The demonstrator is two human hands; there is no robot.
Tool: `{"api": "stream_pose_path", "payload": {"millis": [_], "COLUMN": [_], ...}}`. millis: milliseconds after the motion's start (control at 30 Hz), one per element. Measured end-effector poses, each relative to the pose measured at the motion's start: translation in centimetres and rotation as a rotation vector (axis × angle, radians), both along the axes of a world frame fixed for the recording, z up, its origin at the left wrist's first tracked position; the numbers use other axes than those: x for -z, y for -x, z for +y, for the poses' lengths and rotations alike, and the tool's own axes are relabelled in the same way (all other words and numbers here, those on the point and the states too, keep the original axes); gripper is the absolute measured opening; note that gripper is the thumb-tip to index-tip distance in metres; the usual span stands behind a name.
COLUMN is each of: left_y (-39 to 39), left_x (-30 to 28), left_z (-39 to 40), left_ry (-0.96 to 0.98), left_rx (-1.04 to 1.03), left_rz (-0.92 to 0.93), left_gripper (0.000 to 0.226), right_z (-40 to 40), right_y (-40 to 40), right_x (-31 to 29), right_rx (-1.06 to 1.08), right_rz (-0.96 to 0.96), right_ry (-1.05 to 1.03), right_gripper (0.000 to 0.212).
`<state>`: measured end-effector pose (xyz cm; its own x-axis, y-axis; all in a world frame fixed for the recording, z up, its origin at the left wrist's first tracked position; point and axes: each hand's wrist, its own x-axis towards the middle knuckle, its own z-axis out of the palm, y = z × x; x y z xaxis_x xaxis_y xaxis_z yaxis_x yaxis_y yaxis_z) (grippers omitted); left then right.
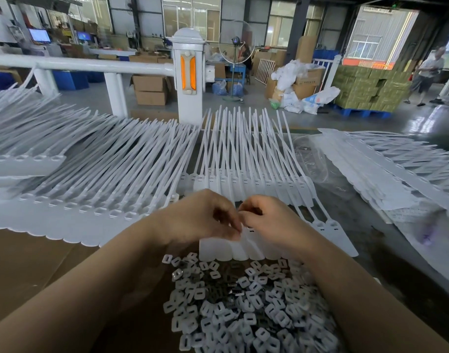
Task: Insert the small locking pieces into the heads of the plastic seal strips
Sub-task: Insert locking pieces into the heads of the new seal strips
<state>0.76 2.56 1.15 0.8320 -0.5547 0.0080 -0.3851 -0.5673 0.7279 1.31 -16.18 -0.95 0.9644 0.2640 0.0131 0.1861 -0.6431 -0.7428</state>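
Two hands met over a joined row of white seal strips (243, 248) on the cardboard-covered table (27, 263). The left hand (205, 217) and right hand (266, 220) had curled fingers, their tips touching at the middle; whatever they pinched was too small and blurred to make out, so each grip stayed uncertain. The strip heads directly beneath both hands were hidden. Just below the wrists lay a heap of small locking pieces (243, 309), cut off at the bottom edge. Beyond the knuckles, more strips (248, 154) fanned away.
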Motion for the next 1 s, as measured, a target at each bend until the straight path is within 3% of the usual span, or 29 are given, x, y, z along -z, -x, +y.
{"api": "stream_pose_path", "payload": {"millis": [133, 633, 800, 1000], "left_y": [1.0, 1.6, 1.0, 0.0], "left_x": [0.0, -0.2, 0.2, 0.5], "left_z": [-1.3, -1.5, -1.2, -0.2], "left_ry": [-0.213, -0.422, -0.328, 0.043], "left_rx": [0.226, 0.208, 0.174, -0.112], "left_rz": [-0.026, -0.214, -0.135, 0.06], "left_gripper": [0.008, 0.006, 0.009, 0.009], "right_z": [0.0, -0.1, -0.1, -0.2], "right_y": [0.0, -0.1, 0.0, 0.1], "right_x": [-0.1, 0.1, 0.0, 0.0], "right_rx": [0.002, 0.002, -0.001, -0.007], "right_rz": [0.018, 0.005, 0.001, 0.008], "right_ry": [-0.021, 0.0, 0.006, -0.013], "right_gripper": [0.006, 0.007, 0.008, 0.007]}}
